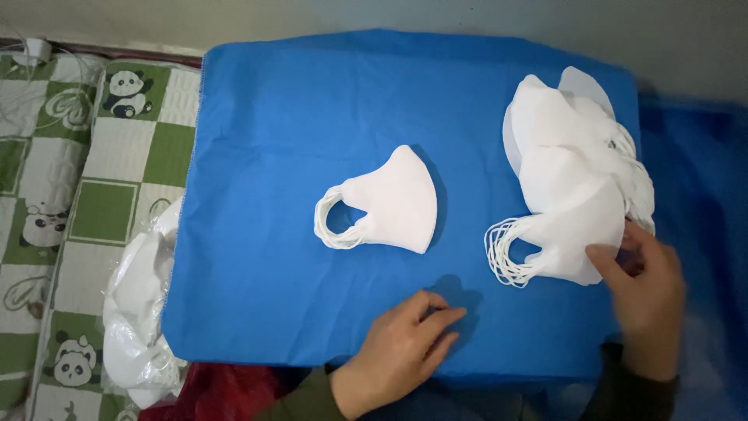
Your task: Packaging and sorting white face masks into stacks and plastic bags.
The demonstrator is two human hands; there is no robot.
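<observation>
A small stack of folded white face masks lies in the middle of a blue cloth, ear loops to the left. A larger, looser pile of white masks sits at the cloth's right side. My right hand touches the near edge of that pile, thumb and fingers on the lowest mask. My left hand rests on the cloth near the front edge, fingers loosely curled and holding nothing.
A green and white checked blanket with panda pictures covers the left side. A crumpled clear plastic bag lies at the cloth's left edge. Red fabric shows at the bottom. Darker blue material lies to the right.
</observation>
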